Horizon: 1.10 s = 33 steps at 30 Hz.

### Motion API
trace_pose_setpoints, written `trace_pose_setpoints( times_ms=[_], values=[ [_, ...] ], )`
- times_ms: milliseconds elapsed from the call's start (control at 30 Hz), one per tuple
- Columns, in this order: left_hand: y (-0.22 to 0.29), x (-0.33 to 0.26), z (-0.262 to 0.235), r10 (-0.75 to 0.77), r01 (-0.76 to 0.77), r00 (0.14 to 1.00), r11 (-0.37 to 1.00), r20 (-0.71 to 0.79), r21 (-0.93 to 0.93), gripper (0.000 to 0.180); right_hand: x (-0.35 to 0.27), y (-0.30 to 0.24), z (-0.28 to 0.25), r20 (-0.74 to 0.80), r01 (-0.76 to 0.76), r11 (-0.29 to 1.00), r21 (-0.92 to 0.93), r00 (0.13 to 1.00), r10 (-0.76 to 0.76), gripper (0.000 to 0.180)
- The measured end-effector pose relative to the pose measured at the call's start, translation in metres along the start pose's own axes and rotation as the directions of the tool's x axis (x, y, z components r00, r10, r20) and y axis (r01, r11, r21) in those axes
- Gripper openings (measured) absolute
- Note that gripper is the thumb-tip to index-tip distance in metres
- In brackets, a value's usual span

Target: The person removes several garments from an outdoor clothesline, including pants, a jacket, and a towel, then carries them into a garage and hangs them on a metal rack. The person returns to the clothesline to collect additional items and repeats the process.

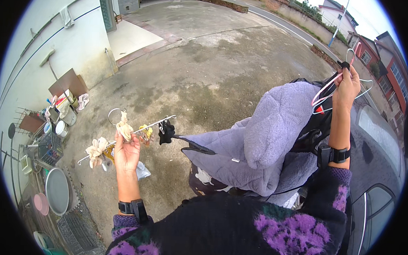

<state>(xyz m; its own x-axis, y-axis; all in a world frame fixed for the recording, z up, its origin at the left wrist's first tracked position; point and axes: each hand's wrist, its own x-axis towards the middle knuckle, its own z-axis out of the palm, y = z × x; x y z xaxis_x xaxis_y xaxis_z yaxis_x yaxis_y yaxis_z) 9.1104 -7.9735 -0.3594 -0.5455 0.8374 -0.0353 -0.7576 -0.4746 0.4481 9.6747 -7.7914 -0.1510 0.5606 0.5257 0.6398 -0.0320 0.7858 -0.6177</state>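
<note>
My left hand (127, 155) is closed at the middle of a thin metal rod hanger (159, 121) with a round ring on top. A cream scrunchie (124, 128) sits right at its fingertips. More cream scrunchies (96, 151), a yellow one (145, 133) and a black one (166, 131) hang along the rod. Raised at the right, my right hand (346, 89) grips a pink clothes hanger (322, 93) and a white one (366, 89), with a small black item at its fingers. Between my hands spreads a grey quilted fleece cover (276, 130) with black edging; what lies beneath is mostly hidden.
A dark car (378, 147) stands close on the right. Along the left wall are a large grey basin (57, 191), a pink basin (41, 204), crates (49, 147), buckets (61, 128) and a brown board (67, 84). Stained concrete (193, 59) stretches ahead toward a road.
</note>
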Motion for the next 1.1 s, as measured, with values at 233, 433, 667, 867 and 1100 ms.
trace_pose_setpoints(
  times_ms=[233,433,667,867,1100],
  values=[
    [0.001,0.023,0.017,-0.208,0.213,0.971,0.977,0.118,-0.031,0.024,0.010,-0.039,0.070,0.113,0.029,1.000,-0.003,0.993,-0.028,0.019],
    [-0.042,0.139,0.055,-0.353,0.363,0.913,0.932,0.204,-0.011,0.026,0.062,0.035,0.113,0.043,0.134,0.985,-0.110,0.991,-0.130,0.018],
    [-0.098,0.285,0.116,-0.429,0.432,0.881,0.901,0.200,0.031,0.026,0.108,0.089,0.170,-0.158,0.132,0.958,-0.256,0.972,-0.176,0.019],
    [-0.134,0.383,0.169,-0.353,0.372,0.873,0.928,0.337,0.009,0.026,0.182,0.166,0.196,-0.042,0.152,0.976,-0.156,0.986,-0.160,0.018],
    [-0.132,0.442,0.181,-0.228,0.242,0.933,0.970,0.280,-0.017,0.026,0.259,0.293,0.261,0.104,0.067,0.990,-0.126,0.993,-0.054,0.020]
  ],
)
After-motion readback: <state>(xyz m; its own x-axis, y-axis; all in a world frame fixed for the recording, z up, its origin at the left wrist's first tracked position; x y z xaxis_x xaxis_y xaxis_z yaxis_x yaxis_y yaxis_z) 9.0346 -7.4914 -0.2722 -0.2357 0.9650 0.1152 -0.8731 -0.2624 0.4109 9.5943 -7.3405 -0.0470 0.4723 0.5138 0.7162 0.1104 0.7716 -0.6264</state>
